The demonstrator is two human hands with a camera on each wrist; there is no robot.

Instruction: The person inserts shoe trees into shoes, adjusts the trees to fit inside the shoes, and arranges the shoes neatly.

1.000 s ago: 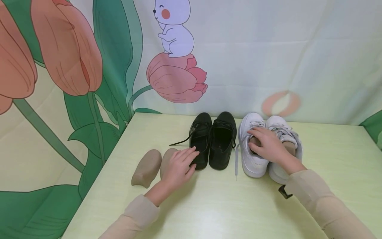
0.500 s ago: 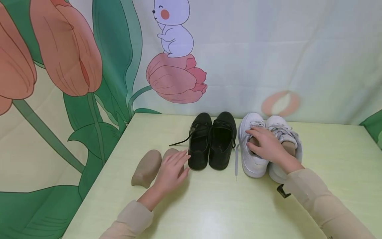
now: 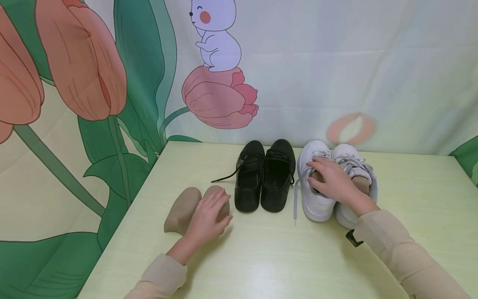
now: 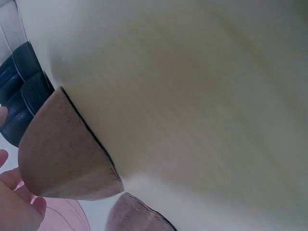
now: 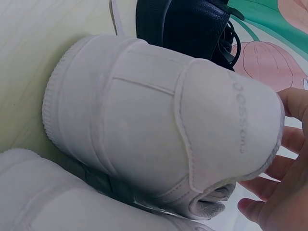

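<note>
My left hand (image 3: 203,220) lies over one of two brown shoe inserts (image 3: 213,190), fingers extended and spread; contact cannot be told. Its neighbour, another brown insert (image 3: 184,207), lies to the left. In the left wrist view, fingers appear beside the rounded insert (image 4: 67,154). My right hand (image 3: 337,182) is over the opening of the left white sneaker (image 3: 317,211), fingers loosely bent at its collar. Brown insert material (image 3: 317,176) shows between thumb and fingers. The right white sneaker (image 3: 347,155) has a brown insert (image 3: 361,184) inside.
Two black shoes, the left one (image 3: 247,202) and the right one (image 3: 274,199), stand between the hands with laces trailing. A grey lace (image 3: 296,207) hangs off the left white sneaker. Behind the pale table (image 3: 261,257) hangs a printed cloth (image 3: 298,74).
My left hand has moved left, away from the left black shoe's heel and onto the area of the right-hand brown insert. My right hand has stayed at the left white sneaker.
</note>
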